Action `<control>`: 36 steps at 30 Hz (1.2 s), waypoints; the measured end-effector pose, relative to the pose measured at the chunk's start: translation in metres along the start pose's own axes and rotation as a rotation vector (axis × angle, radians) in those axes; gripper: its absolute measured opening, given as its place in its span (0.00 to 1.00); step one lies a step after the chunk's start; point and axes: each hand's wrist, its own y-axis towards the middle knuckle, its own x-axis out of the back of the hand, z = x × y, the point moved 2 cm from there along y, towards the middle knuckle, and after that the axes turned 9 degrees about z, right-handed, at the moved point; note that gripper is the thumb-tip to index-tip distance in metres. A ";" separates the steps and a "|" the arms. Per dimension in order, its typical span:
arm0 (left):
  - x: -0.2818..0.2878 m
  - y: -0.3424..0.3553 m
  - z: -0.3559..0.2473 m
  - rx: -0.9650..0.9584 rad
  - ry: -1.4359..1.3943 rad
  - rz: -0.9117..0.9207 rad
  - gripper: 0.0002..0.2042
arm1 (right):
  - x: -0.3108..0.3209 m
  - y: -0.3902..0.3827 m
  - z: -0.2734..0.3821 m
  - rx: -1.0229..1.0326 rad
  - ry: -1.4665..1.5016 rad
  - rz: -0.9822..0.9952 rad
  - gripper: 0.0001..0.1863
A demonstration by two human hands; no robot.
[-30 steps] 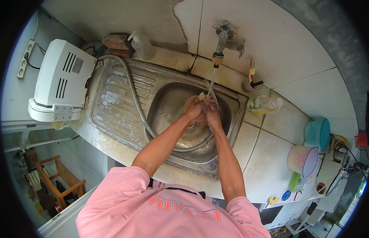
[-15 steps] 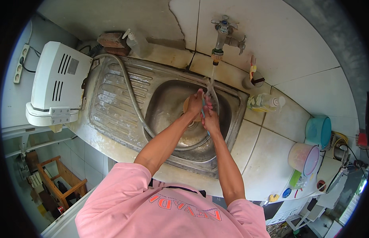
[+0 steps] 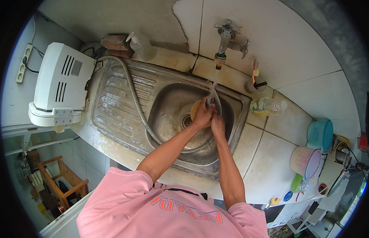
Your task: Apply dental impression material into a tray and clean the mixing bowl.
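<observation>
My left hand [image 3: 202, 115] and my right hand [image 3: 217, 123] are close together over the right side of the steel sink basin [image 3: 164, 99]. Both sets of fingers are curled and meet just below the running water [image 3: 217, 75]. What they close on is mostly hidden; a small dark patch shows by the left fingertips. Behind my left hand, a round tan object [image 3: 194, 108] partly shows in the basin. A grey hose [image 3: 132, 91] crosses the drainboard and loops through the basin beside my hands. The tap [image 3: 224, 43] stands above them.
A soap bottle [image 3: 267, 106] and a cup with a brush [image 3: 256, 84] stand to the right. Farther right are a teal tub [image 3: 320, 135] and a pink tub [image 3: 305, 162]. At left stands a white appliance [image 3: 61, 83]; a brick [image 3: 117, 44] and pump bottle [image 3: 140, 45] sit behind.
My hands have shifted slightly and drawn closer together; a slim blue-green handle seen at my right hand is now out of sight. The view has shifted a little.
</observation>
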 end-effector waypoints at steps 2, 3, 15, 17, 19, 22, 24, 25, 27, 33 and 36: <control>0.017 0.007 0.019 0.144 -0.205 0.054 0.15 | -0.006 -0.010 0.029 0.297 -0.039 -0.092 0.18; 0.026 0.009 0.032 0.288 -0.422 0.113 0.15 | -0.010 -0.020 0.048 0.150 0.140 0.084 0.16; 0.027 0.000 0.008 0.320 -0.558 0.045 0.16 | -0.012 0.002 0.042 0.126 0.415 0.215 0.06; 0.035 0.005 0.015 0.462 -0.524 0.038 0.14 | -0.017 -0.003 0.043 0.117 0.368 0.275 0.08; 0.034 0.006 0.024 0.602 -0.488 0.031 0.12 | -0.022 -0.010 0.045 0.116 0.316 0.253 0.10; 0.022 0.002 0.029 0.490 -0.684 -0.084 0.14 | -0.024 -0.005 0.038 0.052 0.418 0.108 0.10; 0.012 -0.006 0.018 0.315 -0.655 0.066 0.20 | -0.013 -0.003 0.033 0.021 0.421 0.149 0.09; 0.015 -0.006 0.018 0.316 -0.653 0.069 0.20 | -0.009 -0.005 0.036 -0.002 0.424 0.201 0.09; 0.017 -0.002 0.021 0.459 -0.779 0.180 0.19 | -0.001 -0.013 0.042 0.023 0.364 0.202 0.08; 0.028 0.046 0.060 0.671 0.280 0.158 0.13 | 0.049 -0.063 0.095 0.254 -0.213 -0.033 0.07; 0.016 0.043 0.031 0.248 0.650 0.304 0.11 | 0.106 -0.074 0.125 0.425 0.051 -0.242 0.07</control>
